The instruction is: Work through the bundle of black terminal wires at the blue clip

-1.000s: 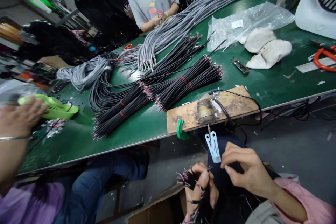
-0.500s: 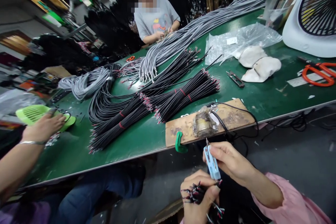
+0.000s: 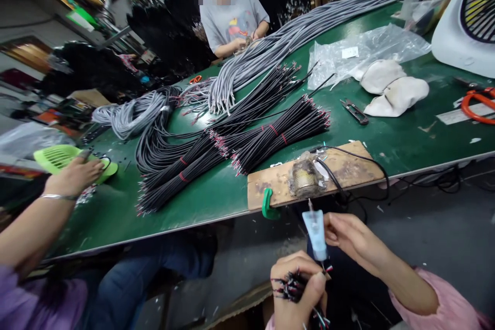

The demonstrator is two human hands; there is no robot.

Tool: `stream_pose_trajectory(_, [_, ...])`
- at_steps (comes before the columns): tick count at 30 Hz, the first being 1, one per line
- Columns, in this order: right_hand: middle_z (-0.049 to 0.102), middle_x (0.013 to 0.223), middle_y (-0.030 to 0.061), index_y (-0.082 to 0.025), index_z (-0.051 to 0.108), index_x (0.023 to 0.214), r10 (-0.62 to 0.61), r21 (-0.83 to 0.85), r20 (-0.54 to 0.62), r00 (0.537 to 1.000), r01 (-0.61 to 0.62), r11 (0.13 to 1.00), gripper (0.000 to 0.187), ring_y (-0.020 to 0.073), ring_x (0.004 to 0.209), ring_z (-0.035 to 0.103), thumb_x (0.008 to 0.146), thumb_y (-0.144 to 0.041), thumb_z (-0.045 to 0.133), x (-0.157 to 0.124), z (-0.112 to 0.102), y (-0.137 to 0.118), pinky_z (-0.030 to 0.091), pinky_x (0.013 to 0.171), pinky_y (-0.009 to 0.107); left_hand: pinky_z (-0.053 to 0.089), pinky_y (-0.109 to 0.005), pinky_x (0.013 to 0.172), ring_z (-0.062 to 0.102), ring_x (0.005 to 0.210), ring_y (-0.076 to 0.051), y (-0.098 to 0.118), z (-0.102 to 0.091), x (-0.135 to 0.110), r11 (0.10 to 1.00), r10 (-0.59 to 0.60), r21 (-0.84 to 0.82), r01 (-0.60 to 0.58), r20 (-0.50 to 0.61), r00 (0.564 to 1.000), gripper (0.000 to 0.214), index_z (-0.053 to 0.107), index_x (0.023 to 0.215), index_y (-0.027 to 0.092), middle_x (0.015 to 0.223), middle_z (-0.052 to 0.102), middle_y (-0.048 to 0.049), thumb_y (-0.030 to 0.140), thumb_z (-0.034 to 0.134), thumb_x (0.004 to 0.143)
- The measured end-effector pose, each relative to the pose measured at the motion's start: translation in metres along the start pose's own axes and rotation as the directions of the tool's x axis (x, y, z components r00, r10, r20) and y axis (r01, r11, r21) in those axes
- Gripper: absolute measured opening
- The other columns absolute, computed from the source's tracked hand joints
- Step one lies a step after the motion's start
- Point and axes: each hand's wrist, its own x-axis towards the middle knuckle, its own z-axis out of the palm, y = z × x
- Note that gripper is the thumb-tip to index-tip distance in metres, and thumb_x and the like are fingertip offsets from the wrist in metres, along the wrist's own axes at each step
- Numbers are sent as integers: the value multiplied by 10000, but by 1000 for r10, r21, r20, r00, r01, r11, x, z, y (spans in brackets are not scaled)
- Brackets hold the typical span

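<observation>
My left hand is closed around a bundle of thin black cables with stripped red, white and dark ends, low in the view. From its thumb and forefinger some wire ends stick out. Just above them stands a light blue plastic tool with a metal tip pointing up, smeared by motion. Its lower end meets the wires; how it grips them is hidden. Beside the tool, my right hand has its fingers stretched out, near or touching its right edge and not wrapped round it.
On the green table lie bundled black cables, grey cables, snips, a white glove and orange scissors. A wooden board with a green clamp borders the edge. A co-worker's hand touches a green basket.
My right fingers have let go of the blue tool and moved slightly right. The tool has turned and blurred. My left hand still holds the cables; the view has shifted a little.
</observation>
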Motion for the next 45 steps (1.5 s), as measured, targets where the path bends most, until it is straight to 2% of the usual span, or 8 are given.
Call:
stream_pose_trajectory(9, [693, 837, 63, -175, 722, 833, -222, -552, 306, 926, 363, 751, 187, 221, 870, 590, 876, -347, 662, -21, 15, -15, 418, 857, 364, 339, -142, 347, 476, 346, -62, -29, 2, -32, 791, -444, -402, 461, 141, 885, 303, 587, 756, 167, 501, 636, 16, 368, 810, 722])
stream_pose_trajectory(13, [633, 758, 40, -180, 627, 751, -304, -656, 225, 926, 375, 655, 174, 198, 773, 567, 910, -236, 586, -25, 21, -13, 416, 804, 351, 336, -124, 325, 439, 337, -34, -45, 2, -30, 804, -324, -455, 384, 205, 923, 284, 583, 828, 180, 567, 541, 58, 372, 778, 751])
stream_pose_trajectory(18, [543, 701, 14, -184, 550, 685, -361, -593, 37, 932, 311, 742, 249, 164, 672, 517, 922, -262, 564, -29, 24, 10, 403, 610, 282, 342, -106, 303, 405, 268, 2, -62, 4, -31, 751, -227, -611, 251, 118, 967, 199, 551, 750, 198, 652, 562, 60, 321, 645, 875])
stream_pose_trajectory(23, [566, 659, 3, -192, 545, 698, -570, -650, 10, 821, 439, 620, 208, 159, 654, 510, 904, -166, 563, -35, 33, 22, 408, 676, 316, 343, -101, 309, 339, 248, 42, -64, 8, -34, 767, -195, -619, 167, 24, 981, 158, 579, 761, 202, 771, 616, 47, 287, 676, 851])
stream_pose_trajectory(28, [655, 689, 20, -197, 657, 790, -641, -674, 91, 762, 521, 523, 122, 168, 623, 573, 839, -94, 616, -36, 28, 22, 435, 704, 359, 281, -89, 288, 238, 231, 11, -59, 8, -31, 782, -152, -605, 148, 44, 987, 228, 566, 722, 198, 440, 441, 96, 338, 621, 893])
stream_pose_trajectory(34, [694, 794, 39, -207, 704, 863, -551, -629, 41, 833, 450, 634, 71, 203, 726, 620, 802, -170, 705, -35, 23, 17, 432, 823, 398, 248, -85, 269, 205, 223, 16, -63, 7, -30, 718, -62, -684, 128, 121, 991, 132, 599, 810, 235, 487, 444, 98, 283, 568, 928])
stream_pose_trajectory(38, [648, 699, 24, -194, 701, 756, -466, -552, 41, 884, 409, 726, 77, 177, 694, 582, 832, -187, 705, -33, 27, 12, 455, 681, 321, 345, -105, 317, 410, 278, 6, -62, 3, -33, 762, -131, -619, 192, 143, 981, 104, 592, 809, 230, 693, 536, 68, 270, 610, 903])
stream_pose_trajectory(45, [621, 783, 42, -193, 643, 908, -688, -677, 163, 707, 587, 444, 206, 182, 734, 538, 834, -9, 585, -38, 28, 23, 447, 677, 325, 440, -127, 429, 520, 449, -46, -51, 1, -30, 897, -132, -432, 92, -63, 989, 200, 589, 679, 172, 664, 534, 46, 223, 751, 785])
